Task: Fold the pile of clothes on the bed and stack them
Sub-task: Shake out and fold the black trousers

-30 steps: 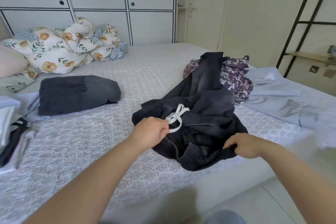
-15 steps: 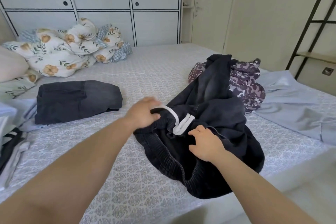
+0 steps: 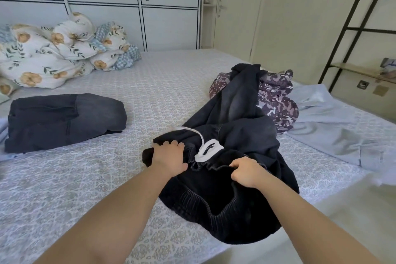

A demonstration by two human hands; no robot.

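Observation:
Black drawstring trousers [image 3: 242,135] lie crumpled near the bed's front edge, a white cord [image 3: 205,150] at the elastic waistband. My left hand [image 3: 169,156] grips the waistband's left part, fingers curled over the cloth. My right hand [image 3: 246,170] grips the waistband to the right of the cord. Behind the trousers a purple patterned garment [image 3: 276,96] lies bunched up, partly under a trouser leg. A light blue garment [image 3: 334,126] is spread at the right. Folded dark grey trousers [image 3: 62,118] sit at the left.
The patterned bedsheet [image 3: 85,178] covers the bed. A floral quilt [image 3: 60,51] is heaped at the back left before white cabinets [image 3: 128,6]. A black ladder shelf [image 3: 353,28] stands at the right. The floor [image 3: 342,210] lies beyond the bed's front edge.
Both hands shifted along the black trousers' waistband: the left now holds the left part, the right closed on the band right of the cord. The waistband opened wider toward me.

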